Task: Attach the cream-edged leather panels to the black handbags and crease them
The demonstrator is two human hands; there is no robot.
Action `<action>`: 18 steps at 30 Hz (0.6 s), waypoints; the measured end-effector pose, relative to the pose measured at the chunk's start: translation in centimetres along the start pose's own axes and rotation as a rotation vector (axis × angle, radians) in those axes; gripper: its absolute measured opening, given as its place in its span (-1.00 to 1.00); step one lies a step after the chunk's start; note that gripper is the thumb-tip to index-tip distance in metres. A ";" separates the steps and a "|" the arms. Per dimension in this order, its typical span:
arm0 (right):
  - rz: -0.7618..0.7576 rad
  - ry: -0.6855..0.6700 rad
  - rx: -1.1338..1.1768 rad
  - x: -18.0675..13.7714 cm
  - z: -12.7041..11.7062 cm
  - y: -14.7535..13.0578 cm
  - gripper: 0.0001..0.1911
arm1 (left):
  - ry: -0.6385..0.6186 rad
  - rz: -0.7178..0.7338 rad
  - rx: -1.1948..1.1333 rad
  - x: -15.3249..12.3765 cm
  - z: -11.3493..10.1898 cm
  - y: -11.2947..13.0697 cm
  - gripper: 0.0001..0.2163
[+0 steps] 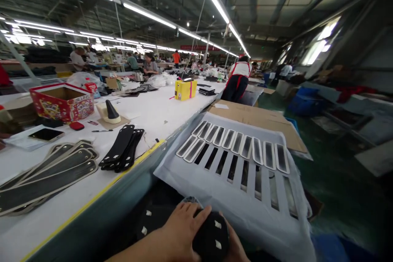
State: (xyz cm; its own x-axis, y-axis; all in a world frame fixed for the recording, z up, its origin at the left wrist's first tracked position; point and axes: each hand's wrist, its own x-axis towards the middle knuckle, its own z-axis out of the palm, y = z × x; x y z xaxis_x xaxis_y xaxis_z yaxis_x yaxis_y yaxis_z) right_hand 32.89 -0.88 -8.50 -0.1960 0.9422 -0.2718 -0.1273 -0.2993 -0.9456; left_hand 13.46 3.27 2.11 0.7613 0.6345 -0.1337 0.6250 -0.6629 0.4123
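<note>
A black strip (211,235) with rounded ends and small white tabs is at the bottom centre, below the table edge. My left hand (182,227) lies across its top, thumb up to the right and fingers closed over the far side. Around the strip's right end wraps my right hand (235,243), its fingers partly hidden behind it. A dark part with two more white tabs (148,213) shows left of my left hand; whether it is the same strip I cannot tell. Just beyond my fingertips is a greyish rounded thing (192,200). Similar black strips (123,147) lie stacked on the table.
Long grey pieces with pale borders (70,168) lie on the white table (159,110), with a phone (46,134) and a red box (63,102) behind. At right, pale-framed dark panels (238,143) rest on a slotted, cloth-covered board (211,188). A person (241,71) bends further back.
</note>
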 end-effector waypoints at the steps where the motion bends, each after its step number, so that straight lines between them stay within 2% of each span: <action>1: 0.047 0.040 0.110 -0.6 0.1 0.3 -0.34 | 0.011 -0.003 -0.016 -0.3 -0.1 0.2 0.04; 6: 0.305 0.127 0.460 -3.7 0.6 1.1 -0.51 | 0.038 0.032 -0.068 -1.7 0.2 0.8 -0.08; 10: 0.428 0.148 0.650 -3.5 -0.6 0.6 -0.56 | 0.092 0.047 -0.079 -1.5 -0.3 0.1 -0.11; 14: 0.409 0.080 0.790 -3.2 -1.2 1.9 -0.65 | 0.088 0.013 -0.113 -1.8 -1.1 -0.2 -0.11; 16: 0.424 -0.020 0.736 -3.7 -0.7 3.3 -0.69 | 0.081 -0.006 -0.124 -2.2 -1.3 0.1 -0.08; 18: 0.365 -0.132 0.630 -4.0 -0.2 4.7 -0.67 | 0.064 -0.032 -0.139 -2.5 -1.4 0.4 -0.03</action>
State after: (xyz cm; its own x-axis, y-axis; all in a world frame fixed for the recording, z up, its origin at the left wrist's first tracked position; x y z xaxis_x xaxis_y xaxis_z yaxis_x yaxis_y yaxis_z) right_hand 33.24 -6.06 -11.93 -0.4425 0.7521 -0.4884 -0.5578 -0.6572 -0.5068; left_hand 11.59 2.01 3.82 0.7256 0.6818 -0.0927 0.6157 -0.5832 0.5298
